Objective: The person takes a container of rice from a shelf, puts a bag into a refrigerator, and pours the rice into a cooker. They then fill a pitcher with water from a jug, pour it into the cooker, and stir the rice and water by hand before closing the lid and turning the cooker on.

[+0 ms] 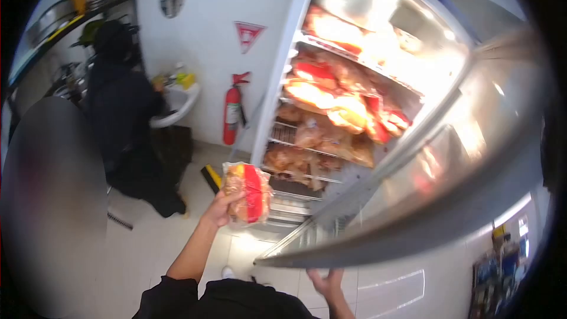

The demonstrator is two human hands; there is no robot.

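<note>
Tiles [147,245] gleam under a crinkly plastic packet [253,194] in the left hand [220,208].

Blk top [254,300], L sleeve [168,296] ending nr elbow; wht shoe [228,272]; forearms [198,248] + fingers [232,198] bare.

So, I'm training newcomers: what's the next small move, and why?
Perhaps ease the shiny grey refrigerator door shut with the right hand: it stands open, that hand is at its edge, and the left hand holds a clear plastic packet with a red band.
</note>
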